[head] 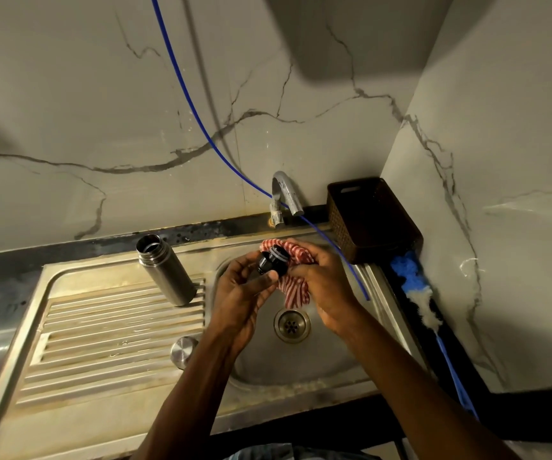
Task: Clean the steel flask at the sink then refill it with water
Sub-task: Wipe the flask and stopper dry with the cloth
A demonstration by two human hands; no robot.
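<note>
The steel flask stands upright and uncapped on the ribbed draining board, left of the sink bowl. Above the bowl my left hand grips the flask's black inner stopper. My right hand holds a red-and-white striped cloth bunched against the stopper, with one end hanging toward the drain. A round steel cap lies on the draining board beside my left forearm. No water comes from the tap.
A brown plastic basket stands in the back right corner beside the tap. A thin blue hose runs down the wall and across the sink's right rim. A blue-handled brush with white bristles lies along the right wall.
</note>
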